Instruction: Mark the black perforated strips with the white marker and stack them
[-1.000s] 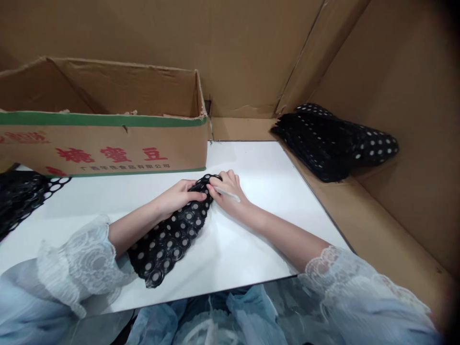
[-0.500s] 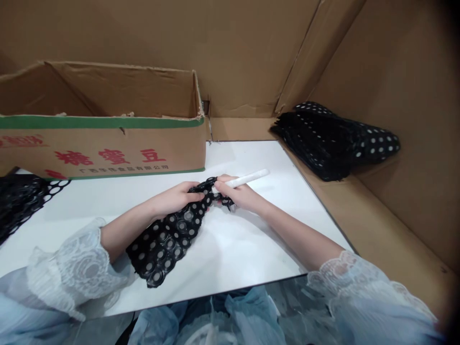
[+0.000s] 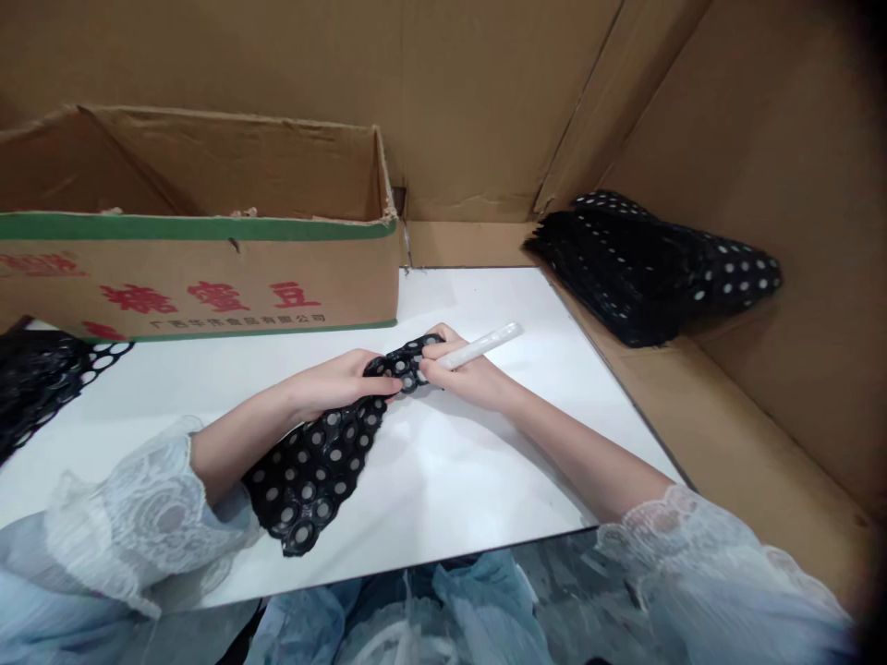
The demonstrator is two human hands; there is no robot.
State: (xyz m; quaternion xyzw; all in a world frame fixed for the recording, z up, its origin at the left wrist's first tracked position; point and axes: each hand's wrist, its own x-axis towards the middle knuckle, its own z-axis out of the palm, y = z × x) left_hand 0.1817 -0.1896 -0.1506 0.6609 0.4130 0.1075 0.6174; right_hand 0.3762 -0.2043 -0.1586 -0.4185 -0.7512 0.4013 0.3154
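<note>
A strip of black sheet with rows of pale round dots [image 3: 322, 471] slants across the white table, its wide end toward me. My left hand [image 3: 346, 380] grips its narrower middle, thumb on top and fingers beneath. At the upper end, my right hand [image 3: 464, 374] holds a white pen-like stick [image 3: 483, 345] between thumb and fingers, its far end pointing up to the right. The fingers of that hand also meet the strip's end. The stick's near tip is hidden by the thumb.
A cardboard box [image 3: 270, 277] with a green edge and red lettering stands at the back left. Black netting with round holes [image 3: 42, 379] lies at the left edge. A stack of black dotted sheets [image 3: 624, 272] rests on cardboard at right. Cardboard walls [image 3: 478, 102] enclose the white table [image 3: 471, 489].
More of the strip's upper end shows flat between my hands, its dots facing up. My right hand has shifted slightly to the right with the white stick. My left hand stays on the strip.
</note>
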